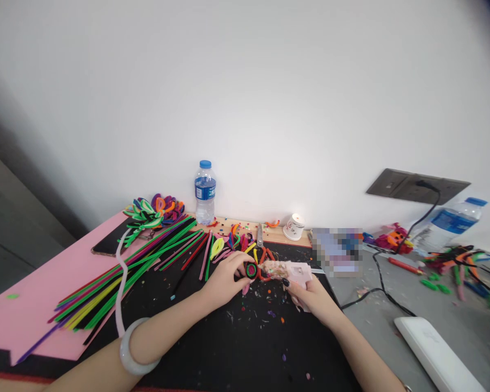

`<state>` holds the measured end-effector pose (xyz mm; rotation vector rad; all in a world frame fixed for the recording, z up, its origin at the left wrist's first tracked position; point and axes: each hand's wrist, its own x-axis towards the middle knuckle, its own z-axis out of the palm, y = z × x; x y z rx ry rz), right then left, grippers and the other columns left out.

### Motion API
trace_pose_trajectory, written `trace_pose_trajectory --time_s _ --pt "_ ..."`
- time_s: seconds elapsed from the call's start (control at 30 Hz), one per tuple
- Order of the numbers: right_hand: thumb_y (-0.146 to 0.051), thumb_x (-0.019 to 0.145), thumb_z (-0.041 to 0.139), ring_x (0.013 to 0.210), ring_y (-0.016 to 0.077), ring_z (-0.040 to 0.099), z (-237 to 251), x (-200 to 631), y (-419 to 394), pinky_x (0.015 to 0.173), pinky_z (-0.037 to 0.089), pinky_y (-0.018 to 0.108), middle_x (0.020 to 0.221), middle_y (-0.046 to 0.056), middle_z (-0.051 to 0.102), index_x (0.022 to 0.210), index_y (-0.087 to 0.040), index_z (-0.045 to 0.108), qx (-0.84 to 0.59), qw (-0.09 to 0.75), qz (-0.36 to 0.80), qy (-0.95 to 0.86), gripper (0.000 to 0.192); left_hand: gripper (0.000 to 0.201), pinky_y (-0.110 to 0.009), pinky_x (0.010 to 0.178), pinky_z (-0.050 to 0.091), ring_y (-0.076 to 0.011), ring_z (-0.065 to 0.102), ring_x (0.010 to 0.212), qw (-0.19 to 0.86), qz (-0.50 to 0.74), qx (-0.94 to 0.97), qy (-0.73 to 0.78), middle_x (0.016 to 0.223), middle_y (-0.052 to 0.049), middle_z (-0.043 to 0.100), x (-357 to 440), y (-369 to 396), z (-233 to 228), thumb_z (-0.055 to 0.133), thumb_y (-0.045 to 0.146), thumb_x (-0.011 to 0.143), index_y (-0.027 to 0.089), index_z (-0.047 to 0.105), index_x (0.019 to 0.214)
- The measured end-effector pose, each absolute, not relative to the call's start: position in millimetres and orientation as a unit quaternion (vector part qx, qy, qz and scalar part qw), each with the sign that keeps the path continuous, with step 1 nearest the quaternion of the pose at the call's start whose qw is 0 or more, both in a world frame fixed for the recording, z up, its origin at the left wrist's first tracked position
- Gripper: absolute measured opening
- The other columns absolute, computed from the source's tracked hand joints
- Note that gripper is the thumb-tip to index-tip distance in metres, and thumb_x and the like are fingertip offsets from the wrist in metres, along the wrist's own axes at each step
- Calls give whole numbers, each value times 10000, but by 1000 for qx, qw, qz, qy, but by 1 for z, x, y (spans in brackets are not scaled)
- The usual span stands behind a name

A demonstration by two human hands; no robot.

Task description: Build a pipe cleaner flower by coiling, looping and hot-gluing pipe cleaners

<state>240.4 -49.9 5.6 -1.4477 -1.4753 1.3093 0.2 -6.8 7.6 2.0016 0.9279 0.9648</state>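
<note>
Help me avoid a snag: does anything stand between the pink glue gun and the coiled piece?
Nothing visible does: the pink glue gun in the right hand points at the coiled piece in the left hand, tip close by. Reddish strips near the tip apparently lie on the mat.

A pale bangle (125, 349) circles the left forearm (173, 329).

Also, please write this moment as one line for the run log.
left hand: holds multicoloured coil; right hand: holds pink glue gun, pointed toward coil; beyond: upright water bottle, paper cup
</note>
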Motion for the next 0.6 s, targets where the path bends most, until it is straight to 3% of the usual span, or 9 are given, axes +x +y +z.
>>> trace_pose_trajectory --time_s 0.6 --pt "-472 774 549 362 58 318 10 239 -51 361 277 178 429 -81 391 746 -169 460 -562 334 490 -577 317 318 -247 668 490 -135 559 729 340 360 793 354 1031 -39 564 -1 -8 11 562 60 709 214 568 987"
